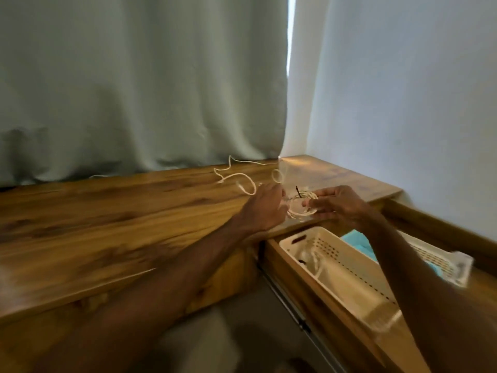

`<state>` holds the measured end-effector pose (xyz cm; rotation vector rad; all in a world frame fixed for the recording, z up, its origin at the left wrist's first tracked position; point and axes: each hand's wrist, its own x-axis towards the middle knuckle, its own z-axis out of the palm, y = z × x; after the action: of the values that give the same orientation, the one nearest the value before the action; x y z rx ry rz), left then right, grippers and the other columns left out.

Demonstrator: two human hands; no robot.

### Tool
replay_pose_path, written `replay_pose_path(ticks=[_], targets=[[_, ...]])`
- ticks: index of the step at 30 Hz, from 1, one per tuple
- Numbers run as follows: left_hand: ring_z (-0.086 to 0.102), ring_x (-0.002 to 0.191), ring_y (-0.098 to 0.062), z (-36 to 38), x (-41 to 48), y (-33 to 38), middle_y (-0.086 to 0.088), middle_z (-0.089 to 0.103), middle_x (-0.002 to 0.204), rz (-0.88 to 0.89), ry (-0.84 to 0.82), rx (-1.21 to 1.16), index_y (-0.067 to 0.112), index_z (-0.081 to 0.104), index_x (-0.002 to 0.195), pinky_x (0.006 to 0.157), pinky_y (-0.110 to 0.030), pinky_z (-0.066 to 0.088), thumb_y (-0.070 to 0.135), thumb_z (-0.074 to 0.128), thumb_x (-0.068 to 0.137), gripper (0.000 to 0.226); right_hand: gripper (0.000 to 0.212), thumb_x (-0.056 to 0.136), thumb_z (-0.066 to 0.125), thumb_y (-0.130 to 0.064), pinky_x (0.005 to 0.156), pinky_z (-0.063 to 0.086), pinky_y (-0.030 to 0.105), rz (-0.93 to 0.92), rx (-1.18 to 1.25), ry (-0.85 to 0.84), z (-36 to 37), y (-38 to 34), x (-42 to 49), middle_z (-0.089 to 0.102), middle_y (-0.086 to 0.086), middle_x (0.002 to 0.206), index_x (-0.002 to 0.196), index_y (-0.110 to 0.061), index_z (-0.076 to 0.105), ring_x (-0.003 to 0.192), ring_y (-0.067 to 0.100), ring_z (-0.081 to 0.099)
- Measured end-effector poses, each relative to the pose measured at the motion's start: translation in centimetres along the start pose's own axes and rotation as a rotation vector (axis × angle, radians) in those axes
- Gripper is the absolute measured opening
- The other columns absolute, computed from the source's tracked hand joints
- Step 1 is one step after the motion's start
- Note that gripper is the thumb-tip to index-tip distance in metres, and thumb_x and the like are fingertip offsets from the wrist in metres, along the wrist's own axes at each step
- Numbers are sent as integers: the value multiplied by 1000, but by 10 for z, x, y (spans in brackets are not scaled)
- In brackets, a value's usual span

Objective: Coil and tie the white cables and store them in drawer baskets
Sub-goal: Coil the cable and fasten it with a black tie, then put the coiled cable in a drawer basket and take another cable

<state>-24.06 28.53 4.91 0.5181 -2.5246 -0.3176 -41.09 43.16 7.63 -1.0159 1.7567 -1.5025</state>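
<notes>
- The streaked brown wooden table [107,224] showed dark grain.
- The thin white cable coil [301,208] carried a black tie [298,191].
- The cream perforated plastic basket [336,262] sat beside teal cloth [357,240].

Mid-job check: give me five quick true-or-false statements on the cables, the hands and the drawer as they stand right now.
1. The drawer is shut. False: it is pulled open, with a white basket showing in it.
2. The left hand and the right hand both have a grip on the coiled white cable. True.
3. The coiled white cable already lies in the white basket. False: it is held up over the edge of the wooden desk.
4. A loose white cable lies on the wooden desk beyond the hands. True.
5. A black tie sticks up at the coiled white cable. True.
</notes>
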Motion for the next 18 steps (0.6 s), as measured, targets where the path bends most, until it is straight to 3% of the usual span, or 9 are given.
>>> replay_pose_path(ticks=[4,10,13,16,18], targets=[[46,126,-29,42,11,43,-13,56,128,100,-50,124,7,55,120,102,-43,45,22,58,93,32,34,81,80,-6,92,60,46,71,-47,133,-83,34,-27,77,21,105,111,7,72,99,37,75],[47,127,-30,72,33,66,-17,54,131,30,-188,270,3,55,127,101,-43,49,31,56,99,39,38,78,83,3,63,65,36,312,113,468,-143,103,-31,74,28,102,110,13,64,86,37,77],[47,129,-31,83,38,66,-17,53,137,-27,-281,322,5,53,133,103,-45,48,33,55,100,44,41,80,81,5,67,64,40,399,140,487,-142,130,-21,72,31,104,114,14,60,88,39,76],[44,133,-32,94,40,64,-18,50,142,-29,-301,396,5,50,139,105,-46,47,35,55,101,48,40,81,80,6,56,63,38,439,133,495,-137,146,-8,72,29,103,114,12,58,86,37,75],[44,132,-31,96,43,62,-17,50,142,-6,-290,445,5,50,140,103,-45,47,35,53,102,48,41,81,80,4,57,64,38,459,119,486,-135,154,3,72,27,103,115,9,57,86,36,76]])
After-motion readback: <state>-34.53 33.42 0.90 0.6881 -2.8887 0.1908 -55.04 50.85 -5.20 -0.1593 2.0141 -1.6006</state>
